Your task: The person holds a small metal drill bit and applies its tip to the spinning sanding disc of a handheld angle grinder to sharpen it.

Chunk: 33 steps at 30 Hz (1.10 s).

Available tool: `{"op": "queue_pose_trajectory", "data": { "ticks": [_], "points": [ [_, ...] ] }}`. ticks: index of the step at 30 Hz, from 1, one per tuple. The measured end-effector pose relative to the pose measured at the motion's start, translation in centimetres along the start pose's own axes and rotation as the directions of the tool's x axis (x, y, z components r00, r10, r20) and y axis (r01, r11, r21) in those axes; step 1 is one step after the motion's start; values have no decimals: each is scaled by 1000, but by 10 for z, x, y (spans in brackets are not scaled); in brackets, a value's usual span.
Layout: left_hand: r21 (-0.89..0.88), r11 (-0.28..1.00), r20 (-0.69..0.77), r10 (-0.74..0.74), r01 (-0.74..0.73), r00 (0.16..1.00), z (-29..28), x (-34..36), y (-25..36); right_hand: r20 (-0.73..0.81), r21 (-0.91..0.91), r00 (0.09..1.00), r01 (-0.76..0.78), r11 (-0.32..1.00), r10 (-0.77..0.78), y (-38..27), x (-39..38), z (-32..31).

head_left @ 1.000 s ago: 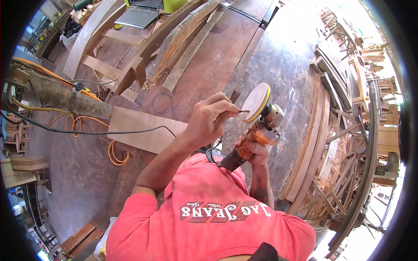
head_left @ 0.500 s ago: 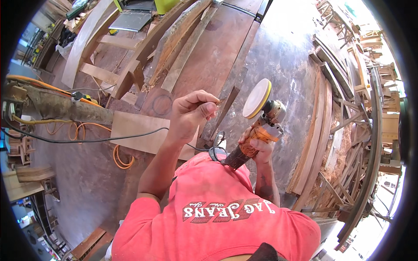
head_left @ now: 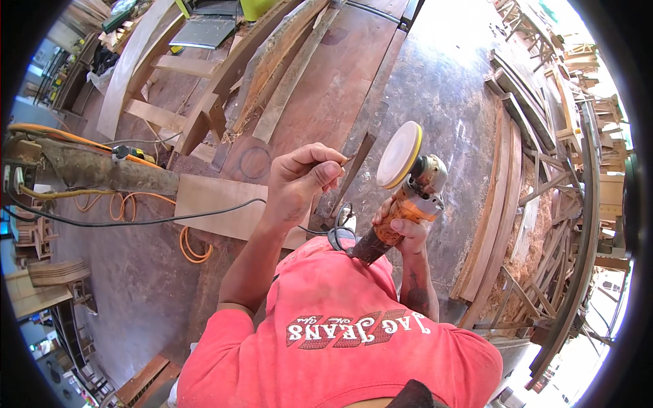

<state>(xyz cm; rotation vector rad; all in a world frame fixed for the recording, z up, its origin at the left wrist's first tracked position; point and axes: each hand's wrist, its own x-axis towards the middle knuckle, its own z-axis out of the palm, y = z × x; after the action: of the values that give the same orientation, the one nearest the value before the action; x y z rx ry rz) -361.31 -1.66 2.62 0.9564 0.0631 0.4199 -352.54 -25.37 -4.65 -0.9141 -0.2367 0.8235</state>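
Note:
My right hand (head_left: 407,234) is wrapped round the body of an orange and black angle grinder (head_left: 396,224). A round white sanding disc (head_left: 399,155) with a yellow edge is fitted to its head and faces up and to the left. To the left of the disc, my left hand (head_left: 299,178) is raised with thumb and forefinger pinched together. A tiny brownish bit shows at those fingertips, too small to name. The grinder's black rear end rests close against my red shirt (head_left: 340,285). A dark cord (head_left: 156,220) passes behind my left wrist.
A curved wooden frame (head_left: 160,112) and rough planks (head_left: 292,81) lie ahead on the left. Below them is a pale flat board (head_left: 218,204). Orange hose (head_left: 194,253) loops near a thick beam (head_left: 102,165). Long timbers (head_left: 493,211) and scrap wood are stacked on the right.
Both hands stay almost in place. The disc has shifted very slightly left, and my left fingers keep their pinch.

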Motion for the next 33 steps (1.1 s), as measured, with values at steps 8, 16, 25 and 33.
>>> {"op": "queue_pose_trajectory", "data": {
  "ticks": [8,16,25,33],
  "points": [
    [114,993,14,-5,4,1000,4,0,-1,107,123,994,21,992,-34,1,5,-6],
    [624,765,109,114,-157,987,24,0,-15,210,265,977,-18,964,-39,-14,17,-32],
    [714,653,145,217,-254,965,32,10,-26,210,250,978,-37,968,-17,-11,13,-30],
    [730,626,175,219,-276,960,36,11,-23,218,207,976,-41,978,-5,-16,10,-24]
  ]
}}
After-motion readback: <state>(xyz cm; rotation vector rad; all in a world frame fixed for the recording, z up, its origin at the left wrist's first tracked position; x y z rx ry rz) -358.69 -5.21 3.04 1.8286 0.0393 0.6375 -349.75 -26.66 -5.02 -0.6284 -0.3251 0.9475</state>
